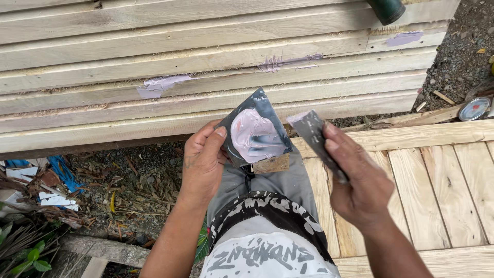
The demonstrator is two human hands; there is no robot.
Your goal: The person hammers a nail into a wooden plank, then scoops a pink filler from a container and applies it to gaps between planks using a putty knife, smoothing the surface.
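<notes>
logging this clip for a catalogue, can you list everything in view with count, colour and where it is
wooden planks: many, pale, stacked in rows across the top
putty patches: three or more, lilac, smeared on the plank faces
dark cylinder: one, dark green, top edge right of centre
wooden platform: one, pale boards, right side
round tin lid: one, silvery with red, far right on the ground
debris: scattered, white, blue and brown, lower left on the ground
green leaves: a few, bottom left corner
flat board: one, dark, with a lilac putty blob, held in the left hand
scraper: one, dark, tip smeared lilac, held in the right hand
left hand: one, centre
right hand: one, right of centre
</notes>
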